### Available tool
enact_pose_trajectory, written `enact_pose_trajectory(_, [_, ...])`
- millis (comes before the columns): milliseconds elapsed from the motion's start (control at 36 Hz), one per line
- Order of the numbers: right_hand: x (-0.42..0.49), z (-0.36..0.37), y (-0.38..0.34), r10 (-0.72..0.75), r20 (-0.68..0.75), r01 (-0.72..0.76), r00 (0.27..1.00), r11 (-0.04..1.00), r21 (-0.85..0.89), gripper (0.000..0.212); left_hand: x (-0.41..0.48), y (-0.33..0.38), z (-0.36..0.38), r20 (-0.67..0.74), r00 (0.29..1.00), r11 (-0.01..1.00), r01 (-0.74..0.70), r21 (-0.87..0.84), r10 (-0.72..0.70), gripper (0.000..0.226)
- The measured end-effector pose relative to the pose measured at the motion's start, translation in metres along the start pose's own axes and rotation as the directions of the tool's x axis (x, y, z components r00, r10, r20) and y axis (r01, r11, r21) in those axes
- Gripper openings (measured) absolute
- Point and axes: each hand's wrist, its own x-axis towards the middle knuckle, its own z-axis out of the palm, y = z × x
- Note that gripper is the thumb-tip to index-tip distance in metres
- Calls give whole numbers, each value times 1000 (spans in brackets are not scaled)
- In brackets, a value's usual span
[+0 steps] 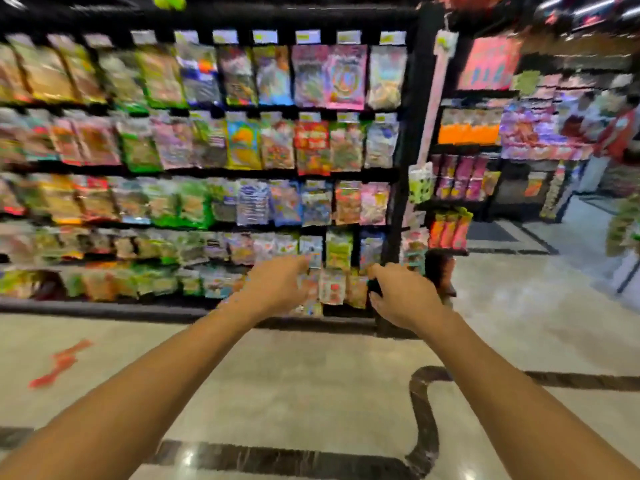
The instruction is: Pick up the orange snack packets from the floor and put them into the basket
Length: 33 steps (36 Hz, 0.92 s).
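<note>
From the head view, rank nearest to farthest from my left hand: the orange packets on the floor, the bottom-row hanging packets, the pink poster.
1. hanging packets: bottom row, right beside the left hand.
2. orange packets: on the floor, far left.
3. pink poster: upper right, on the shelving beyond.

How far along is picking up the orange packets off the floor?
Nothing looks done: blurred orange packets lie on the floor at left, and no basket is in view. In hand: the right grip curls round a small dark object; the left grip, holding nothing, reaches toward the shelf. Left: every pickup and drop.
</note>
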Motion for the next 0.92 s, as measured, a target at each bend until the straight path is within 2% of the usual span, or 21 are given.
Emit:
enact_pose_trajectory(56, [28,13,-49,-97,14,97,995,995,14,38,-17,-56,-5,10,996,995,94,16,-94,47])
enact_pose_trajectory(222, [93,48,-198,-301,88,296,950,953,59,35,-71,-204,-20,25,933,932,358,51,-360,43])
enact_pose_trajectory(417, [159,89,-360,-459,111,448,881,887,116,21,-122,-368,-25,50,871,872,486,50,-489,49])
enact_pose_trajectory(528, [193,109,-436,-524,135,506,841,850,147,31,-137,-442,-29,26,834,834,550,42,-551,47])
enact_pose_trajectory(667, [235,132,-503,-565,146,547,812,824,147,30,-137,-514,-28,45,794,795,606,25,-606,47])
enact_pose_trajectory(917, [343,182,-570,-610,192,582,769,792,184,38,-80,-625,0,86,751,756,654,31,-654,46])
